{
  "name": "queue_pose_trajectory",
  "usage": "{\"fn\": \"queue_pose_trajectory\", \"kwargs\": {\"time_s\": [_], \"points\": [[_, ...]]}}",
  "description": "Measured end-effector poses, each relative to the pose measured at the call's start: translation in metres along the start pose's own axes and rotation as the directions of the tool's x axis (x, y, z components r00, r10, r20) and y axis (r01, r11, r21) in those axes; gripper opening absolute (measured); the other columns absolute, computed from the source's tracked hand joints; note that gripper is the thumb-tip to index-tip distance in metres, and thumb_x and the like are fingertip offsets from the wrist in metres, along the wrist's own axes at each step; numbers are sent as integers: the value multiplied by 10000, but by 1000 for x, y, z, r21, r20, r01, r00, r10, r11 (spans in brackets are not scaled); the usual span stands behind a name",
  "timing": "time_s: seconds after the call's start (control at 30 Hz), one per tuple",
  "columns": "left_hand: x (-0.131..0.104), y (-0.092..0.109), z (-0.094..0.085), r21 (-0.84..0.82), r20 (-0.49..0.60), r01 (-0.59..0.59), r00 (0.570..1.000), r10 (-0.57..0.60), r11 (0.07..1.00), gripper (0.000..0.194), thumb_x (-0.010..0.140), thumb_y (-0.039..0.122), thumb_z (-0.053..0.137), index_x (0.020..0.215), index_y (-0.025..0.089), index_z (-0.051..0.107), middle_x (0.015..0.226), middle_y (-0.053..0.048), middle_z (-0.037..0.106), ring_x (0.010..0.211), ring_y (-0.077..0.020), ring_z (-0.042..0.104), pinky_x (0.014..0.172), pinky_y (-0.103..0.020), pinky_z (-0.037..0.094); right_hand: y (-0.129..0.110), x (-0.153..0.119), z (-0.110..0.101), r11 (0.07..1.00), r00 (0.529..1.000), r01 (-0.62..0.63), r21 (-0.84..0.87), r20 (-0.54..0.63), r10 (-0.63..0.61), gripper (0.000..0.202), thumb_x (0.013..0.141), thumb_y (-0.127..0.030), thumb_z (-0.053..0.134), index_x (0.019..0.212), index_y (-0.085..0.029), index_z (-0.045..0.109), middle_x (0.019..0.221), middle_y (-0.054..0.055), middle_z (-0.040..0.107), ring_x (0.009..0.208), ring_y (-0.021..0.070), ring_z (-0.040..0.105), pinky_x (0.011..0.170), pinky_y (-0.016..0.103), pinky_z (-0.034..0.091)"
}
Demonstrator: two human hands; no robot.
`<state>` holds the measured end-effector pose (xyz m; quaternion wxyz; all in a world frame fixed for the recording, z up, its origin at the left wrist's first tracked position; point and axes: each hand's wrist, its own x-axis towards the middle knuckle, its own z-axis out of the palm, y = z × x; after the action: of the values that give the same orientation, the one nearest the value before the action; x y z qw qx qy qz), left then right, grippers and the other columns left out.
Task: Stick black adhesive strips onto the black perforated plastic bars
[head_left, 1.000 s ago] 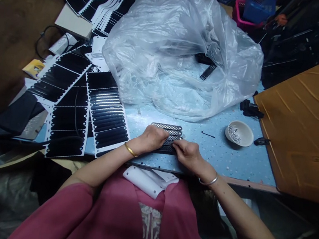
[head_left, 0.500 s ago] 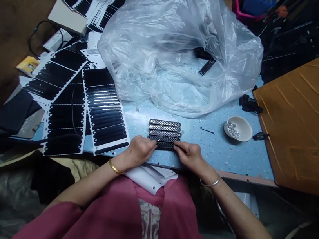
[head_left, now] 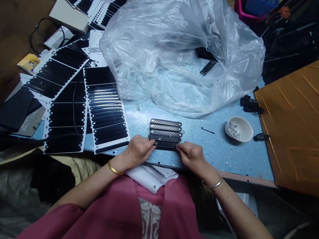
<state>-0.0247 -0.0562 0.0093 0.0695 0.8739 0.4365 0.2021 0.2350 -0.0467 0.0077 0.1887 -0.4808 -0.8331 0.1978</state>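
Several black textured strips [head_left: 165,128] lie in a row, one above another, on the light blue speckled table [head_left: 202,153]. My left hand [head_left: 140,148] is closed, its thumb and fingertips pinching the left end of the nearest black strip [head_left: 166,145]. At that strip's right end are the pinched fingers of my right hand [head_left: 192,155]. Small round bright spots show near the strips' ends. To the right are a thin dark pin-like piece [head_left: 208,130] and a white bowl [head_left: 244,130] with small shiny metal parts.
A large clear plastic bag [head_left: 146,42] covers the table's back, with black pieces inside. Sheets of black strips [head_left: 107,112] lie at the left. A brown cardboard panel [head_left: 311,117] stands at the right. Pink and blue baskets [head_left: 260,5] are at the back.
My right hand has shifted slightly right, and more of the nearest strip's right end shows. My left hand keeps nearly the same place. The whole view has moved a little.
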Motion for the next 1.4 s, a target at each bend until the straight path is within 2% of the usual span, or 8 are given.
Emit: {"fn": "queue_pose_trajectory", "kwargs": {"time_s": [0.13,0.37,0.5,0.67,0.9,1.03,1.2,1.4], "points": [[-1,0,2,0,-5,-4,1000,4,1000,225,969,225,437,890,145,632,635,-37,634,604,-170,592,605,-307,388,-3,-3,-4,999,999,35,8,-16,-35,287,932,-210,449,883,-178,730,619,47,645,549,136,578,553,245,411],[-1,-1,-1,-8,-9,7,1000,-7,1000,219,964,243,449,917,146,640,657,-42,640,607,-174,586,616,-317,394,-3,-5,-3,996,999,-33,79,-34,36,248,919,-236,477,932,-208,723,727,52,712,647,156,650,618,253,481],[-1,-1,-6,-35,-25,16,1000,-17,999,220,947,239,463,1000,135,650,675,-49,648,619,-175,590,619,-319,399,-9,2,-12,996,1000,1,86,-29,1,315,937,-197,434,1130,-190,684,787,60,720,681,154,652,660,254,488],[3,-5,-8,11,-16,-31,999,32,999,345,838,91,439,1098,137,661,637,-40,612,587,-175,563,587,-309,388,-13,14,-18,978,987,134,-163,111,-116,435,910,-120,405,1298,-164,597,750,60,678,626,141,570,610,255,412],[13,-11,-17,67,178,-102,980,88,993,517,764,53,455,1230,193,631,657,-43,594,580,-181,542,598,-317,407,-13,20,-16,915,955,229,-332,257,-146,532,811,-52,440,1326,-104,564,765,82,658,637,156,538,575,280,332],[20,-9,-22,117,236,-144,965,113,983,466,784,46,474,1188,197,652,660,-48,609,567,-184,548,583,-320,386,-15,18,-21,882,945,268,-387,285,-162,528,816,-59,451,1327,-123,565,791,84,645,655,158,533,577,297,293],[22,-11,-22,160,227,-198,961,160,967,420,824,43,475,1178,188,649,662,-52,603,588,-188,558,580,-320,362,-15,11,-28,831,948,263,-490,290,-129,545,799,-52,460,1319,-163,580,714,69,606,607,163,500,566,316,220],[23,-15,-20,163,244,-203,956,160,965,394,848,53,468,1174,175,654,664,-64,599,591,-185,550,603,-326,359,-9,1,-34,818,951,250,-518,292,-105,539,765,-56,488,1290,-116,595,747,89,622,634,175,516,580,317,212]]}}
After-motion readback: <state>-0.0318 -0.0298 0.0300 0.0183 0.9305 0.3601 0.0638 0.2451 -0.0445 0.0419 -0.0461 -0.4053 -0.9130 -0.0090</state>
